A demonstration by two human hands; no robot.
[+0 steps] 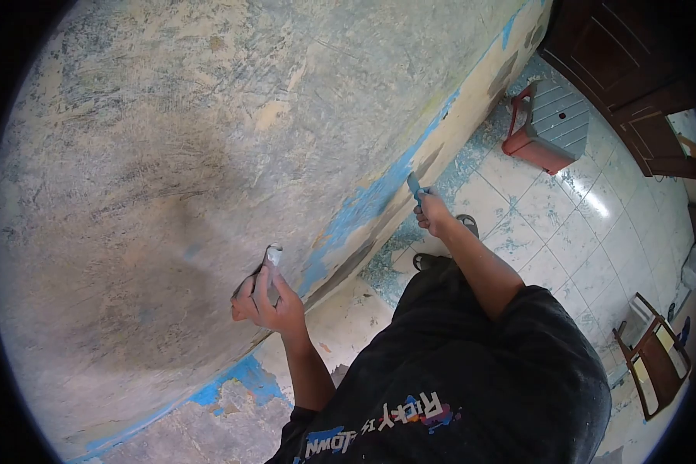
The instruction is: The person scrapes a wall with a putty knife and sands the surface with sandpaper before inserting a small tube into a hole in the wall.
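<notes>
My right hand [431, 213] grips a scraper [414, 184] with a blue-smeared blade, its tip right at the peeling blue paint strip [375, 197] low on the wall. The wall [155, 116] is mottled grey and beige where its surface is bare and rough. Off to the left, my left hand [271, 308] is raised close to the wall, fingers bent. Between its thumb and fingers is a small whitish piece [274, 254] with a rounded, dark-edged end; I cannot tell its kind.
A red and grey plastic step stool [557, 120] stands on the tiled floor [545, 205], which is strewn with blue paint flakes. Behind it is a dark wooden door or cabinet [611, 66]. At lower right lies a wooden chair [656, 363]. My sandalled feet [467, 224] are beside the wall.
</notes>
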